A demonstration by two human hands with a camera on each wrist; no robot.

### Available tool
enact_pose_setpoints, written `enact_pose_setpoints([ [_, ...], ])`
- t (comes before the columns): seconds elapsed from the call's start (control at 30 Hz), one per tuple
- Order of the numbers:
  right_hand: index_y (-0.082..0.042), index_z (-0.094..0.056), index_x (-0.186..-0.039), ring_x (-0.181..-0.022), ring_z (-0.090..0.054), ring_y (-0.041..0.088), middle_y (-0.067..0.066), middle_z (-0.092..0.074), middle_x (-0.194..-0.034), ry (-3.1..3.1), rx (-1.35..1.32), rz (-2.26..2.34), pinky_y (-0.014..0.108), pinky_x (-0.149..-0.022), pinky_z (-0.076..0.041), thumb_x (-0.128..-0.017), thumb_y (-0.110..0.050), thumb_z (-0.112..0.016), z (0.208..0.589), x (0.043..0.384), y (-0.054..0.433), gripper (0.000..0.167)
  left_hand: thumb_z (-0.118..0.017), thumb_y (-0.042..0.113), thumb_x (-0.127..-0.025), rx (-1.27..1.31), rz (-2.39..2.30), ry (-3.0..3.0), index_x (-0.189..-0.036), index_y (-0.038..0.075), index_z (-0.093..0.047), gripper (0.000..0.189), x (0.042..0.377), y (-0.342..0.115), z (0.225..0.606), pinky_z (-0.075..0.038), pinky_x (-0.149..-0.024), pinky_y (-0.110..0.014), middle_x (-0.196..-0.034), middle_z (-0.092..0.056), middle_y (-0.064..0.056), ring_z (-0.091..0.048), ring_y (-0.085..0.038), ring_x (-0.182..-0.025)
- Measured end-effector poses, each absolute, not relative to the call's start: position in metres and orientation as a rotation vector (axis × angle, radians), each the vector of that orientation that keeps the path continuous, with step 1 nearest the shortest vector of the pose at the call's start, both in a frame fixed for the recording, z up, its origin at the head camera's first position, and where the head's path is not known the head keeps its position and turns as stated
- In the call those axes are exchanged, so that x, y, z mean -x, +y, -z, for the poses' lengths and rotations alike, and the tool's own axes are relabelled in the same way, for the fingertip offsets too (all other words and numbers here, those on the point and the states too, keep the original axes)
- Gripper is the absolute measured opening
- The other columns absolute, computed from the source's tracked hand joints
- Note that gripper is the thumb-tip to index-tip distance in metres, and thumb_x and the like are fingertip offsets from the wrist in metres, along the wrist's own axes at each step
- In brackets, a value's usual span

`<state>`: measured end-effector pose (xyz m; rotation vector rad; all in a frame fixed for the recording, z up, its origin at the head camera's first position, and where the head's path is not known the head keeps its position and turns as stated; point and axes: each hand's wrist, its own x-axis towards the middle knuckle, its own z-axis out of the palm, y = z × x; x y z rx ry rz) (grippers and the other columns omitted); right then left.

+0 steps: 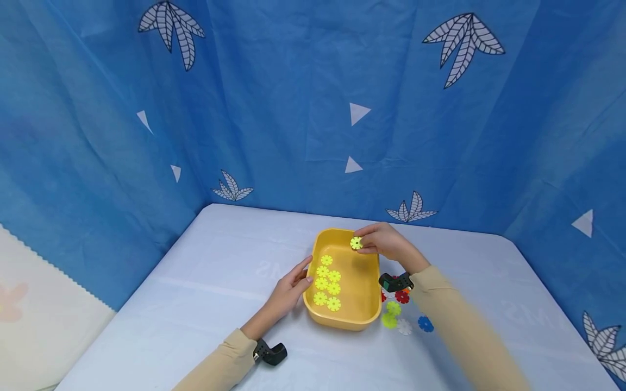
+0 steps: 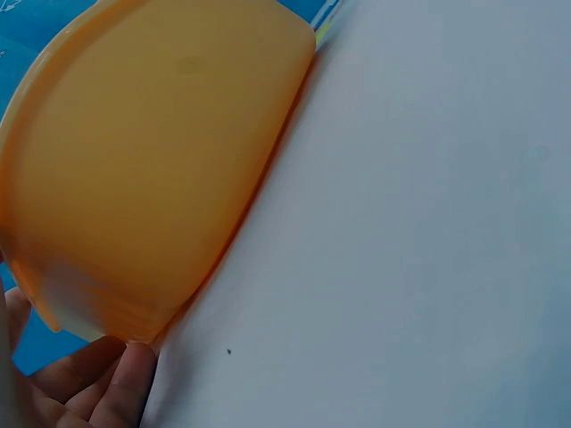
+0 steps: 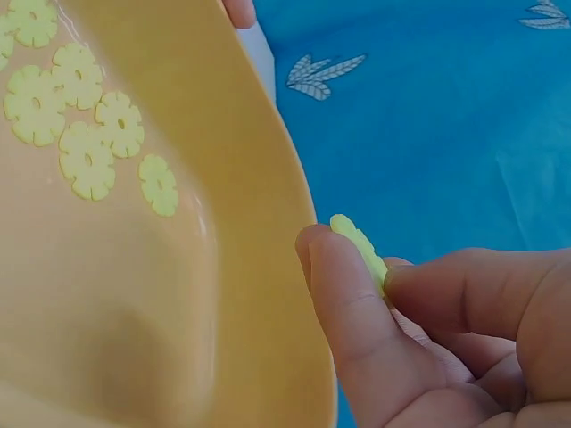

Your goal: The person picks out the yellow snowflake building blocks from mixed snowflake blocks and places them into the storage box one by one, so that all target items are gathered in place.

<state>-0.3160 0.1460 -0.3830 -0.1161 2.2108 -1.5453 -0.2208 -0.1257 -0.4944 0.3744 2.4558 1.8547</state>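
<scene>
A yellow plastic tub stands on the white-covered table, with several yellow-green notched plastic discs lying along the left part of its floor. My left hand holds the tub at its left side, thumb and fingers at the rim. In the left wrist view, fingertips meet the tub's outer wall. Over the tub's far right corner, my right hand pinches one yellow-green disc between thumb and fingers. That disc is above the rim, seen nearly edge-on in the right wrist view.
Right of the tub, partly behind the right wrist, lie loose discs: red, yellow-green, white and blue. A blue patterned curtain hangs behind the table. Each wrist wears a black band.
</scene>
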Motion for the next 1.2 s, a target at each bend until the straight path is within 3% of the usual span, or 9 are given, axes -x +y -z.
enact_pose_setpoints([
  [0.2,0.009,-0.060,-0.135,-0.086,-0.073,0.016,0.026,-0.053,-0.144,2.267,0.051,1.481,0.042,-0.100,-0.057,-0.101,0.001,-0.053,0.391,0.321,0.129,0.035,-0.059,0.026,-0.104,-0.364,-1.854,2.458,-0.156,0.024,-0.043,0.055,0.220,-0.125,0.494,-0.050,-0.111,-0.052,-0.152,-0.054,-0.017,-0.057,-0.035,-0.136],
  [0.43,0.009,-0.064,-0.130,-0.082,-0.070,0.020,0.025,-0.057,-0.136,2.325,0.013,1.415,0.043,-0.098,-0.059,-0.096,0.005,-0.055,0.401,0.325,0.111,0.036,-0.059,0.025,-0.104,-0.363,-1.856,2.458,-0.156,0.023,-0.044,0.055,0.221,-0.126,0.495,-0.050,-0.110,-0.052,-0.149,-0.056,-0.019,-0.058,-0.036,-0.135],
  [0.6,0.006,-0.068,-0.126,-0.075,-0.068,0.020,0.023,-0.060,-0.132,2.374,0.003,1.370,0.039,-0.091,-0.062,-0.094,0.006,-0.056,0.408,0.328,0.100,0.034,-0.058,0.026,-0.104,-0.360,-1.856,2.447,-0.156,0.024,-0.043,0.055,0.221,-0.127,0.495,-0.050,-0.111,-0.052,-0.149,-0.056,-0.019,-0.058,-0.036,-0.135],
  [0.9,0.003,-0.071,-0.120,-0.077,-0.068,0.021,0.017,-0.064,-0.107,2.422,-0.055,1.296,0.033,-0.082,-0.064,-0.093,0.006,-0.057,0.418,0.324,0.083,0.031,-0.058,0.026,-0.104,-0.372,-1.850,2.441,-0.157,0.023,-0.042,0.055,0.222,-0.126,0.494,-0.050,-0.110,-0.052,-0.150,-0.054,-0.021,-0.057,-0.038,-0.136],
  [1.2,0.001,-0.075,-0.111,-0.067,-0.069,0.018,0.015,-0.064,-0.100,2.474,-0.137,1.202,0.023,-0.065,-0.062,-0.093,0.003,-0.065,0.432,0.329,0.078,0.021,-0.057,0.026,-0.105,-0.376,-1.847,2.438,-0.158,0.022,-0.041,0.055,0.222,-0.127,0.493,-0.050,-0.111,-0.052,-0.151,-0.053,-0.021,-0.056,-0.038,-0.136],
])
